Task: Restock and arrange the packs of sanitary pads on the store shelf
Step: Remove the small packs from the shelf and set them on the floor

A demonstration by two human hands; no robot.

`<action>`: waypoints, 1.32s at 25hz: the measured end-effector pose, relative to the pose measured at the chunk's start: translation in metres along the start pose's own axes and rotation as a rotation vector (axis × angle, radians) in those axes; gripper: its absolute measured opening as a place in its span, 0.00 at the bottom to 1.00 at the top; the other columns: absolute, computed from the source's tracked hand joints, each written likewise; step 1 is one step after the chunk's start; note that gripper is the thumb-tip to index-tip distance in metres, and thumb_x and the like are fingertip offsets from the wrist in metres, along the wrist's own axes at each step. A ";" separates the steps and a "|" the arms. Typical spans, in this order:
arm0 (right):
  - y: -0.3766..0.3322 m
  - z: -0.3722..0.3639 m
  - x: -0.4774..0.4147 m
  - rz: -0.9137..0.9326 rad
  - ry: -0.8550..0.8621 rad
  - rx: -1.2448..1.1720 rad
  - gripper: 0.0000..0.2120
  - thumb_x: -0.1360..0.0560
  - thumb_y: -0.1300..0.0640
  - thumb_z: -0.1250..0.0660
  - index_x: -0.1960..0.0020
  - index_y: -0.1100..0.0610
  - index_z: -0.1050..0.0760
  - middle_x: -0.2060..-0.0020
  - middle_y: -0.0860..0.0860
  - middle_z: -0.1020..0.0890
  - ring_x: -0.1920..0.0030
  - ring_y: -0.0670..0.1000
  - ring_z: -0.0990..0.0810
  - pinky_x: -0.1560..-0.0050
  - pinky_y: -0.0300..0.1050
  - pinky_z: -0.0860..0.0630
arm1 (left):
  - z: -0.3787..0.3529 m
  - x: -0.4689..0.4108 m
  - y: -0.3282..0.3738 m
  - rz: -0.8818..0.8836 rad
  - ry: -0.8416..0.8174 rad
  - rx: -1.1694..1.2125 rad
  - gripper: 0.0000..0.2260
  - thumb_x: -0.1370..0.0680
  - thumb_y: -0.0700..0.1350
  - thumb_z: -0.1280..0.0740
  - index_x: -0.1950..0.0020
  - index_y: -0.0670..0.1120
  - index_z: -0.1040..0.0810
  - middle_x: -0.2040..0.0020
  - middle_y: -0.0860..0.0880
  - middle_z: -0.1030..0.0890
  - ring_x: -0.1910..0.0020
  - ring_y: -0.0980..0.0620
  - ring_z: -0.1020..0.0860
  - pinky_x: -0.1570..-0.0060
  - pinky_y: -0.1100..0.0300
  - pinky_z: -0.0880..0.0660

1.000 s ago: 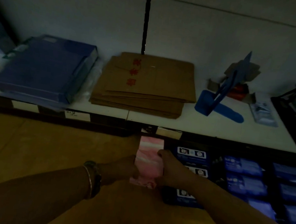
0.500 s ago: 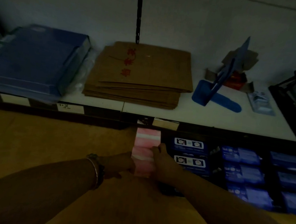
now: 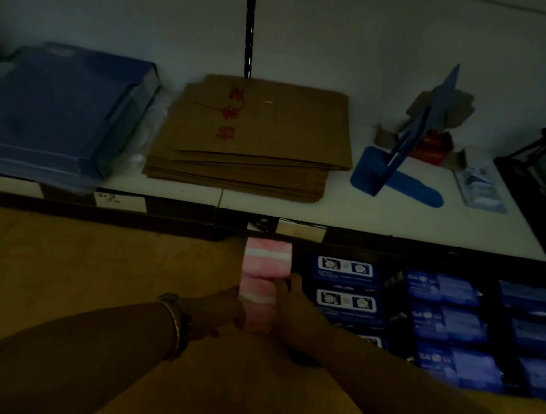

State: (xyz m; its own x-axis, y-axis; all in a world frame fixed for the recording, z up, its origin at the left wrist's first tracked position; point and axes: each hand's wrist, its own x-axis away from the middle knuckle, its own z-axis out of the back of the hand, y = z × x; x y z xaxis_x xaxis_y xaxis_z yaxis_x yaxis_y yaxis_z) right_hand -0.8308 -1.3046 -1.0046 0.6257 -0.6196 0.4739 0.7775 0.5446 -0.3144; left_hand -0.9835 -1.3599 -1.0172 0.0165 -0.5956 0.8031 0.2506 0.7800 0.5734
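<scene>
Pink packs [image 3: 267, 268], white-striped, lie in a single file front to back on the lower shelf, far end under the upper shelf [image 3: 348, 214] lip. Left hand [image 3: 219, 316] and right hand [image 3: 298, 324] clamp the nearest one from both sides, fingers curled on it. Dark blue packs [image 3: 347, 272] sit just right. Above are brown envelopes [image 3: 255, 137], blue folders [image 3: 56, 106] and a blue bookend [image 3: 396, 176]. Same grip as half a second ago.

Pink-and-white striped packs [image 3: 267, 263] sit in a row on the lower shelf [image 3: 91, 255], just beside rows of dark blue packs [image 3: 345, 271].
</scene>
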 end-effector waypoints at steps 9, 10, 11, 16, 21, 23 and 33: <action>0.001 0.012 0.004 0.017 -0.037 -0.110 0.37 0.25 0.52 0.34 0.25 0.57 0.52 0.28 0.58 0.46 0.31 0.57 0.36 0.32 0.48 0.36 | -0.004 0.015 0.012 0.016 0.011 -0.015 0.27 0.25 0.34 0.39 0.28 0.49 0.39 0.34 0.45 0.33 0.43 0.47 0.30 0.55 0.58 0.29; 0.002 0.013 0.003 -0.003 -0.023 -0.148 0.34 0.24 0.51 0.34 0.26 0.57 0.48 0.29 0.57 0.44 0.33 0.57 0.34 0.34 0.47 0.33 | -0.003 0.016 0.013 0.005 0.028 -0.003 0.24 0.24 0.35 0.39 0.30 0.48 0.37 0.35 0.45 0.31 0.42 0.46 0.30 0.53 0.57 0.29; 0.003 0.015 0.002 -0.023 0.009 -0.178 0.31 0.24 0.50 0.35 0.27 0.57 0.44 0.31 0.57 0.41 0.36 0.56 0.31 0.38 0.46 0.31 | -0.004 0.018 0.016 -0.003 0.042 0.025 0.19 0.24 0.35 0.39 0.35 0.48 0.34 0.38 0.45 0.29 0.42 0.46 0.29 0.51 0.57 0.29; 0.010 0.033 -0.010 -0.088 0.183 -0.257 0.14 0.21 0.56 0.40 0.40 0.63 0.28 0.40 0.59 0.31 0.45 0.56 0.26 0.47 0.41 0.31 | -0.004 0.026 0.031 -0.037 0.158 0.115 0.14 0.24 0.33 0.38 0.43 0.48 0.34 0.54 0.47 0.26 0.56 0.50 0.28 0.65 0.65 0.29; 0.009 0.060 -0.012 -0.126 0.377 -0.644 0.09 0.22 0.63 0.39 0.46 0.64 0.23 0.48 0.59 0.21 0.48 0.56 0.22 0.46 0.42 0.29 | 0.001 0.024 0.036 -0.358 0.437 -0.001 0.14 0.23 0.33 0.38 0.37 0.37 0.29 0.42 0.44 0.25 0.46 0.48 0.24 0.52 0.60 0.23; 0.005 0.070 0.002 -0.199 0.456 -0.914 0.07 0.22 0.64 0.39 0.51 0.61 0.23 0.56 0.55 0.20 0.56 0.52 0.21 0.48 0.49 0.23 | -0.006 0.041 0.047 -0.389 0.476 0.058 0.12 0.23 0.33 0.40 0.39 0.39 0.28 0.42 0.45 0.26 0.47 0.49 0.24 0.50 0.56 0.23; -0.064 0.161 0.138 -0.390 0.764 -1.472 0.12 0.22 0.64 0.40 0.59 0.52 0.25 0.67 0.49 0.21 0.66 0.45 0.22 0.65 0.35 0.25 | -0.032 0.199 0.114 -0.393 0.443 0.407 0.10 0.21 0.33 0.43 0.48 0.46 0.26 0.50 0.50 0.23 0.61 0.60 0.22 0.60 0.70 0.25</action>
State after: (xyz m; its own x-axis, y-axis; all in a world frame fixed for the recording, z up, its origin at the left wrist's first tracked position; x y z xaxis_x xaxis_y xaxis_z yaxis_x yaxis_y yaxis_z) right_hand -0.8046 -1.3340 -0.7867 -0.0575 -0.9289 0.3658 0.0031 -0.3666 -0.9304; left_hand -0.9209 -1.3952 -0.7972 0.4124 -0.8014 0.4333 -0.0611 0.4503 0.8908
